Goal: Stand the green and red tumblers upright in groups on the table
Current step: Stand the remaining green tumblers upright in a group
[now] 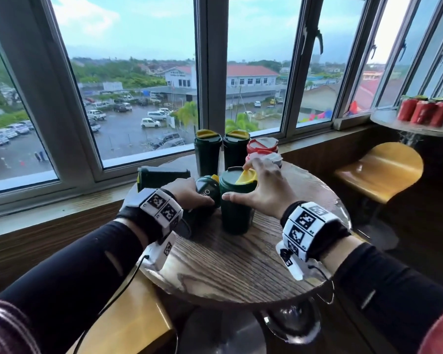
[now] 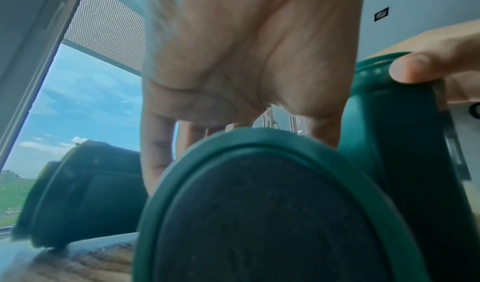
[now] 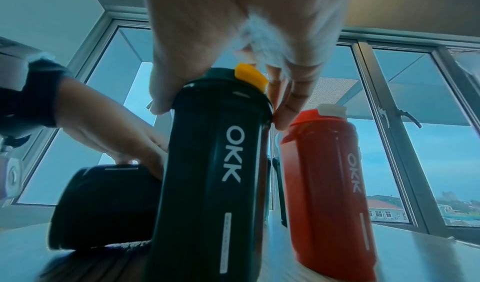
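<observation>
- The right hand [image 1: 262, 192] reaches over the upright green tumbler [image 1: 234, 210] from above, thumb and fingers grasping the rim of its lid near the middle of the round table [image 1: 241, 267].
- The left hand [image 1: 189, 192] wraps round a tilted green tumbler [image 1: 206, 192] just beside it, base toward the wrist.
- Another green tumbler on its side [image 1: 163, 176] lies at the far left edge.
- Two green tumblers [image 1: 221, 152] and two red tumblers [image 1: 264, 150] stand behind.
</observation>
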